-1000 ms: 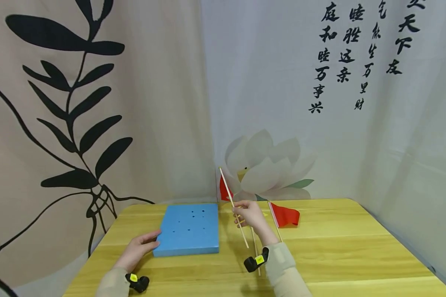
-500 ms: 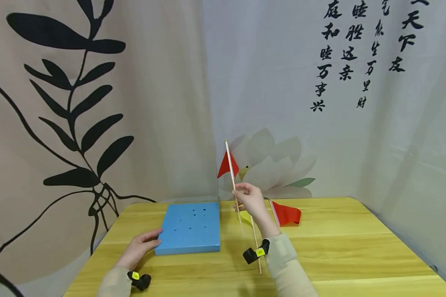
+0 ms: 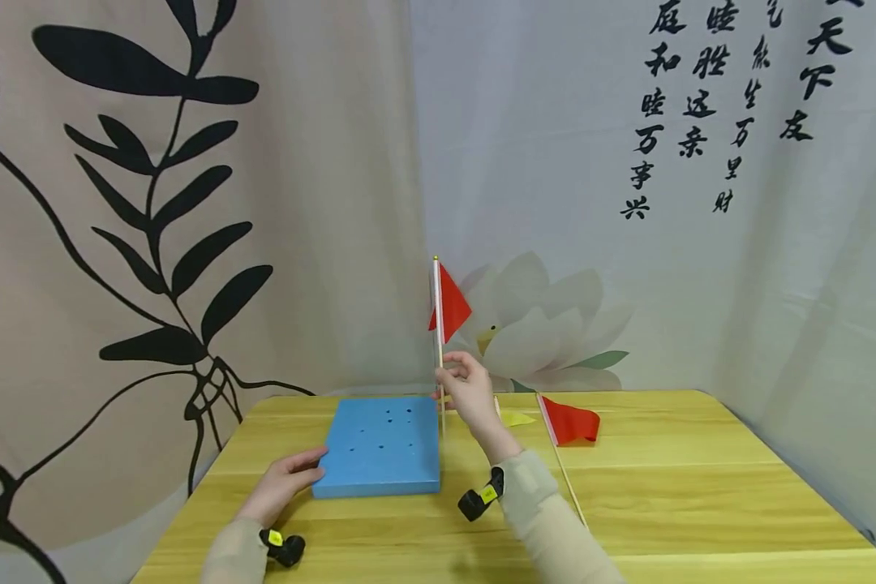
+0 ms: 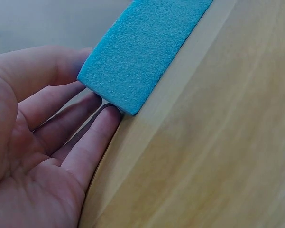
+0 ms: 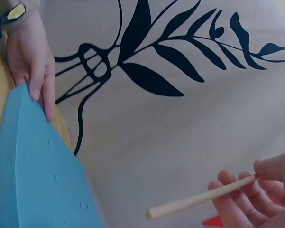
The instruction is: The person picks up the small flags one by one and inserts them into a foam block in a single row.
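The red triangular cloth flag on a pale wooden stick [image 3: 455,304] stands nearly upright, its cloth above the grip: my right hand [image 3: 469,393] is clamped on the stick, thumb and fingers pinching it. The blunt lower end [image 5: 155,212] shows past my fingers, apart from the blue rectangular foam block [image 3: 380,466] just left of the grip. To handle this well, I'd want that pinch firm and low enough that the long stick doesn't swing, and the block steady. I see no container; the closest is the scatter of small dark holes [image 3: 381,447] in the block's top, with nothing standing in them that I can make out. Past the block, my left hand [image 3: 283,484] rests on its far edge, fingers fairly straight. Right of the grip lie a partly hidden yellow cloth flag [image 3: 515,418] and, farther out, a second red cloth flag [image 3: 572,422], on the yellowish wood-grain table [image 3: 672,503].
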Action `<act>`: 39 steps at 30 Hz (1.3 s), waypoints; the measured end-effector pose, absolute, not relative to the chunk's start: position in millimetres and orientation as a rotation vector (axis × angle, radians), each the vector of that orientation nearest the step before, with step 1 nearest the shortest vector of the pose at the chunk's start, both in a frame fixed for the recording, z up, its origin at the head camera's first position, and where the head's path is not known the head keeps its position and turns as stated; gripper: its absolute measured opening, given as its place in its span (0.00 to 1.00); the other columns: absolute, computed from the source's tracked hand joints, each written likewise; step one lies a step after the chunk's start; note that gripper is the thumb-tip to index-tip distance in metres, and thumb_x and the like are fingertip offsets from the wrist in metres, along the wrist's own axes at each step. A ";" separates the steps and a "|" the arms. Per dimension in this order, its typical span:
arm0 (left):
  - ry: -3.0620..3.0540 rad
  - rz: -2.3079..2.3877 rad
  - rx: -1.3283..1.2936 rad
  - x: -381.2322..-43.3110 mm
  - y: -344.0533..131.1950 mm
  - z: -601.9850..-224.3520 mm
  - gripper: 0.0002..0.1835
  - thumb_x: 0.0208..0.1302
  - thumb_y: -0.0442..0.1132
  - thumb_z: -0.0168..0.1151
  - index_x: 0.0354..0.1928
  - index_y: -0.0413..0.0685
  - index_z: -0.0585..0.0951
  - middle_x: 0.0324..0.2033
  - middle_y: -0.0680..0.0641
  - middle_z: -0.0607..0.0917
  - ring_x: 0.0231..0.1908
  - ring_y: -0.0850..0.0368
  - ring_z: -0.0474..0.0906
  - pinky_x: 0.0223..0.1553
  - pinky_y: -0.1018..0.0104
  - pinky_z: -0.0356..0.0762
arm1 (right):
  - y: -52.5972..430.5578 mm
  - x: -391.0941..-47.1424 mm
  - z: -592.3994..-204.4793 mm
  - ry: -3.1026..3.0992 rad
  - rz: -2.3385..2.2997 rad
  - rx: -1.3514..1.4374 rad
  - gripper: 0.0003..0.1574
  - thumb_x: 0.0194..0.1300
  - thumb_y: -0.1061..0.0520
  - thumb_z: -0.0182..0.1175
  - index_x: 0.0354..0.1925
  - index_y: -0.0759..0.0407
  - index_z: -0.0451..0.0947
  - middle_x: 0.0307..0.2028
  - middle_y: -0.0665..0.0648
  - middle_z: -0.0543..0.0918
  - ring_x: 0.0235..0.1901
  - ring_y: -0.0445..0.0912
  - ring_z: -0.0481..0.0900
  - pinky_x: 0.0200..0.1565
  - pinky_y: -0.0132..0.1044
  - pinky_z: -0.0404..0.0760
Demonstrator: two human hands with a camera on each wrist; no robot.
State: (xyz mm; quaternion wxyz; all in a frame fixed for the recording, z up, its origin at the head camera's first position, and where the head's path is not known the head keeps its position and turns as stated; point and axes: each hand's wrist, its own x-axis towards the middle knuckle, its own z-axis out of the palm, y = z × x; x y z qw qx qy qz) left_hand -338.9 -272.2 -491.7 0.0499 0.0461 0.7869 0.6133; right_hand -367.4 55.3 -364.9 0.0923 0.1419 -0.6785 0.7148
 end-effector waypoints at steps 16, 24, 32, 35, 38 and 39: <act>2.381 1.890 0.177 -339.6 -271.0 -493.4 0.29 0.67 0.38 0.61 0.67 0.35 0.69 0.67 0.32 0.66 0.66 0.35 0.61 0.61 0.49 0.71 | 26.4 -378.6 -350.3 -1.823 2.176 0.360 0.17 0.69 0.61 0.59 0.53 0.64 0.70 0.36 0.64 0.80 0.29 0.54 0.84 0.32 0.47 0.87; 2.388 1.916 0.136 -337.2 -270.8 -493.2 0.27 0.67 0.37 0.61 0.66 0.36 0.71 0.66 0.33 0.67 0.66 0.36 0.62 0.61 0.48 0.71 | 8.0 -390.4 -355.5 -1.796 2.158 0.410 0.14 0.68 0.61 0.60 0.51 0.59 0.71 0.33 0.56 0.78 0.31 0.51 0.84 0.35 0.53 0.86; 2.400 1.902 0.155 -336.3 -271.8 -493.3 0.28 0.67 0.38 0.61 0.66 0.36 0.70 0.66 0.33 0.67 0.66 0.35 0.62 0.61 0.49 0.71 | -12.3 -391.4 -369.8 -1.747 2.175 0.490 0.17 0.69 0.61 0.59 0.54 0.64 0.68 0.40 0.65 0.79 0.40 0.68 0.79 0.39 0.57 0.85; 2.395 1.881 0.172 -335.3 -273.0 -494.2 0.28 0.68 0.38 0.61 0.67 0.34 0.69 0.67 0.32 0.66 0.66 0.34 0.61 0.61 0.49 0.71 | -20.0 -391.5 -374.7 -1.744 2.183 0.488 0.18 0.69 0.62 0.58 0.54 0.67 0.68 0.40 0.66 0.79 0.40 0.69 0.78 0.38 0.58 0.85; 2.400 1.882 0.182 -335.5 -272.8 -494.0 0.28 0.68 0.39 0.60 0.67 0.34 0.69 0.67 0.32 0.66 0.66 0.35 0.61 0.61 0.49 0.71 | -26.7 -393.8 -376.4 -1.744 2.189 0.497 0.18 0.69 0.64 0.58 0.54 0.68 0.68 0.41 0.67 0.79 0.41 0.69 0.78 0.40 0.59 0.84; 2.403 1.888 0.179 -335.8 -272.3 -493.5 0.28 0.68 0.39 0.61 0.67 0.35 0.70 0.66 0.32 0.66 0.66 0.35 0.61 0.61 0.49 0.71 | -28.8 -395.4 -376.5 -1.742 2.195 0.501 0.17 0.69 0.65 0.58 0.54 0.69 0.68 0.41 0.68 0.79 0.42 0.69 0.78 0.40 0.61 0.83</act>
